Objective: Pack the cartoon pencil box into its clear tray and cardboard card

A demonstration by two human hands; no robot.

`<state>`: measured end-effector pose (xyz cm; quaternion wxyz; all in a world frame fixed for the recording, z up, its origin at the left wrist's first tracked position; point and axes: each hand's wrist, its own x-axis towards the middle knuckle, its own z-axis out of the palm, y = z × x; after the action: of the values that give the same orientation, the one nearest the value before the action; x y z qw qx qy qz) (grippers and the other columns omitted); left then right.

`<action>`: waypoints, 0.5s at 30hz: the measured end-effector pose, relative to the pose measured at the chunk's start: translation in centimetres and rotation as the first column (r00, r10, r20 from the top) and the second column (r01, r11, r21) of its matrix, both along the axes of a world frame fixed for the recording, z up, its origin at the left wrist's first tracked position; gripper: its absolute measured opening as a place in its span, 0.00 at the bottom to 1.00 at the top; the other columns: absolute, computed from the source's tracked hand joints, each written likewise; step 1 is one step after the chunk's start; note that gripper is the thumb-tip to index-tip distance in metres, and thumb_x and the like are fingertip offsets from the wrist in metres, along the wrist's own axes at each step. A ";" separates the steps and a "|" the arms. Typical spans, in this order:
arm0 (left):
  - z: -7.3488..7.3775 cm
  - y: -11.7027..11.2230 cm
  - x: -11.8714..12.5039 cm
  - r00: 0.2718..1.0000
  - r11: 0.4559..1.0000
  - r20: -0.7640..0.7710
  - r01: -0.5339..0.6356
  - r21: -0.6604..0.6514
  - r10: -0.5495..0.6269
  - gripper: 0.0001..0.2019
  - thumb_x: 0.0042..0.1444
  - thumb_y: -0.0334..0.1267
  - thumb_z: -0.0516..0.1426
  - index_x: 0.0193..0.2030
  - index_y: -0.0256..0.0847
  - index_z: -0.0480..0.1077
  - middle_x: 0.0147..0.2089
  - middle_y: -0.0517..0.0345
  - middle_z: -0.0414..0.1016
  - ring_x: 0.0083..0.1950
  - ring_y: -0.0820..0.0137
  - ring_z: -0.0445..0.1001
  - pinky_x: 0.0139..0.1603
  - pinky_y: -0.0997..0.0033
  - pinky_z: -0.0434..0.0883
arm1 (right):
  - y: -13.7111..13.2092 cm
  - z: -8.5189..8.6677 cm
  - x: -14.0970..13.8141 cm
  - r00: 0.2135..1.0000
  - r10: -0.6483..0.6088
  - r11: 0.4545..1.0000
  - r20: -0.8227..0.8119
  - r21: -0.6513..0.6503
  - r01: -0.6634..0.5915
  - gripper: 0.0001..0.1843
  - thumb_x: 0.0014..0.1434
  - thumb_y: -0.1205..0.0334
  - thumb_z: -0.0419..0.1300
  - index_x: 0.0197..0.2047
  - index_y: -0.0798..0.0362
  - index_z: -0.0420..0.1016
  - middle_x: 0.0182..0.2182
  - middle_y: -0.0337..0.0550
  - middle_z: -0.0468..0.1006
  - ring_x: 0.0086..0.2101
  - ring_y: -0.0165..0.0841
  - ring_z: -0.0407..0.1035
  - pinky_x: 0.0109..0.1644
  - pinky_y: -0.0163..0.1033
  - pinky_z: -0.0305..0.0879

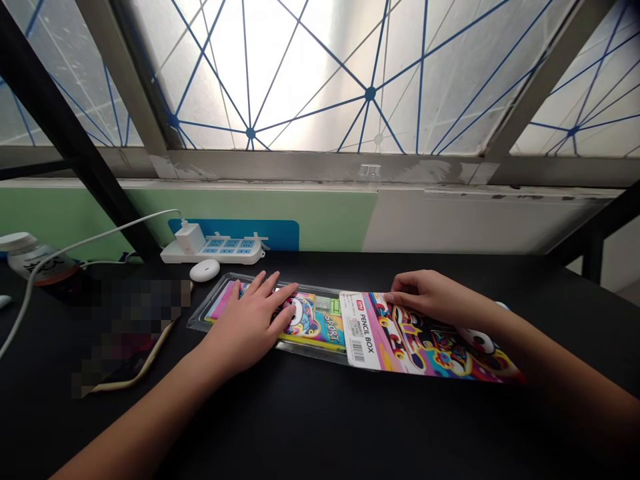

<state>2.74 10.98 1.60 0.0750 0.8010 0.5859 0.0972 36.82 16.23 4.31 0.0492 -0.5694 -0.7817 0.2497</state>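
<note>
A colourful pencil box (313,321) lies in a clear plastic tray (200,313) on the black desk (320,413). My left hand (250,320) rests flat on the box's left half, fingers stretched out. A printed card sleeve (400,343) marked "PENCIL BOX" sticks out to the right of the tray. My right hand (435,297) lies on the sleeve's far edge, fingers bent and pressed against it, with the forearm crossing over the card's right end.
A white power strip (220,250) with a charger plugged in sits at the back left, a small white oval device (205,269) in front of it. White cables (75,247) run left. A bottle (30,257) lies at the far left. A window wall is behind.
</note>
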 end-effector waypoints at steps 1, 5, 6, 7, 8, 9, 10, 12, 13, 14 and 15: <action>0.0 0.0 0.0 1.000 1.000 0.004 0.004 -0.001 -0.004 0.25 0.70 0.54 0.44 0.70 0.56 0.61 0.76 0.53 0.52 0.76 0.49 0.46 0.69 0.31 0.47 | 0.1 0.0 0.1 1.000 0.009 1.000 -0.003 -0.010 -0.009 0.24 0.60 0.36 0.57 0.30 0.49 0.74 0.24 0.38 0.76 0.27 0.34 0.66 0.27 0.36 0.57; 0.0 0.0 -0.2 1.000 1.000 -0.006 0.006 -0.003 -0.006 0.25 0.70 0.54 0.43 0.71 0.57 0.60 0.76 0.53 0.51 0.77 0.49 0.45 0.69 0.31 0.47 | 0.5 0.1 0.8 0.998 0.054 0.998 -0.022 -0.035 -0.054 0.24 0.60 0.35 0.56 0.31 0.49 0.72 0.25 0.37 0.74 0.27 0.34 0.65 0.29 0.36 0.58; 0.0 0.0 -0.2 1.000 1.000 -0.013 0.004 -0.008 -0.004 0.26 0.70 0.55 0.43 0.71 0.57 0.59 0.76 0.52 0.51 0.77 0.49 0.45 0.69 0.31 0.46 | 0.7 0.0 1.1 0.998 0.063 0.997 -0.022 -0.038 -0.064 0.24 0.60 0.35 0.56 0.31 0.49 0.72 0.26 0.37 0.74 0.28 0.34 0.65 0.29 0.36 0.58; 0.1 0.0 -0.2 1.000 1.000 -0.018 0.004 -0.015 -0.004 0.26 0.70 0.55 0.43 0.71 0.57 0.59 0.76 0.52 0.50 0.77 0.49 0.45 0.69 0.31 0.46 | 0.8 0.0 1.4 0.997 0.072 0.996 -0.015 -0.044 -0.073 0.24 0.60 0.35 0.56 0.32 0.49 0.72 0.26 0.37 0.74 0.28 0.34 0.65 0.29 0.36 0.58; 0.1 -0.1 -0.2 1.000 1.000 -0.023 0.005 -0.022 -0.006 0.27 0.69 0.56 0.42 0.72 0.57 0.58 0.76 0.53 0.49 0.77 0.49 0.44 0.69 0.31 0.46 | 1.0 0.1 1.7 0.997 0.078 0.996 -0.003 -0.049 -0.078 0.24 0.59 0.35 0.57 0.31 0.49 0.72 0.26 0.37 0.73 0.28 0.34 0.65 0.29 0.36 0.58; 0.2 -0.1 -0.2 1.000 1.000 -0.028 0.007 -0.029 -0.008 0.27 0.69 0.57 0.42 0.72 0.58 0.57 0.77 0.53 0.48 0.77 0.49 0.43 0.69 0.31 0.46 | 1.2 0.1 2.0 0.997 0.079 0.995 0.011 -0.053 -0.079 0.24 0.59 0.35 0.57 0.31 0.49 0.72 0.26 0.37 0.73 0.28 0.34 0.64 0.29 0.36 0.57; 0.2 -0.2 -0.2 0.999 0.999 -0.034 0.008 -0.034 -0.010 0.28 0.68 0.59 0.43 0.72 0.58 0.56 0.77 0.53 0.47 0.77 0.49 0.42 0.69 0.31 0.45 | 1.3 0.2 2.3 0.997 0.077 0.996 0.025 -0.056 -0.075 0.24 0.59 0.35 0.57 0.31 0.49 0.72 0.25 0.37 0.73 0.27 0.34 0.64 0.29 0.36 0.57; 0.2 -0.3 -0.2 0.999 0.999 -0.051 0.013 -0.041 -0.015 0.30 0.67 0.61 0.43 0.73 0.57 0.54 0.77 0.54 0.45 0.77 0.49 0.40 0.69 0.31 0.45 | 1.3 0.4 2.5 0.997 0.061 0.997 0.050 -0.050 -0.059 0.24 0.58 0.35 0.57 0.30 0.49 0.72 0.25 0.37 0.73 0.27 0.34 0.64 0.28 0.36 0.57; 0.2 -0.3 -0.3 0.998 0.999 -0.060 0.015 -0.042 -0.017 0.31 0.67 0.62 0.44 0.73 0.57 0.54 0.77 0.54 0.44 0.78 0.50 0.39 0.69 0.31 0.45 | 1.3 0.5 2.5 0.997 0.050 0.998 0.062 -0.039 -0.048 0.24 0.58 0.35 0.57 0.30 0.49 0.72 0.25 0.37 0.73 0.27 0.34 0.65 0.28 0.36 0.57; 0.2 -0.4 -0.3 0.997 0.999 -0.068 0.016 -0.043 -0.019 0.31 0.66 0.62 0.43 0.73 0.57 0.53 0.77 0.54 0.43 0.78 0.50 0.39 0.69 0.31 0.45 | 1.1 0.6 2.4 0.997 0.040 0.999 0.071 -0.022 -0.039 0.24 0.58 0.35 0.57 0.30 0.48 0.72 0.26 0.38 0.74 0.27 0.34 0.66 0.28 0.36 0.57; 0.2 -0.4 -0.3 0.997 0.999 -0.075 0.017 -0.045 -0.020 0.32 0.66 0.62 0.43 0.73 0.57 0.53 0.77 0.54 0.43 0.78 0.50 0.39 0.69 0.32 0.45 | 1.0 0.8 2.3 0.997 0.033 0.999 0.076 -0.003 -0.033 0.24 0.58 0.35 0.57 0.30 0.48 0.72 0.26 0.38 0.75 0.28 0.35 0.67 0.29 0.36 0.58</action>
<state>2.47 10.59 1.83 0.0713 0.8076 0.5830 0.0530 39.09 17.18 5.08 0.0147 -0.5654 -0.7921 0.2295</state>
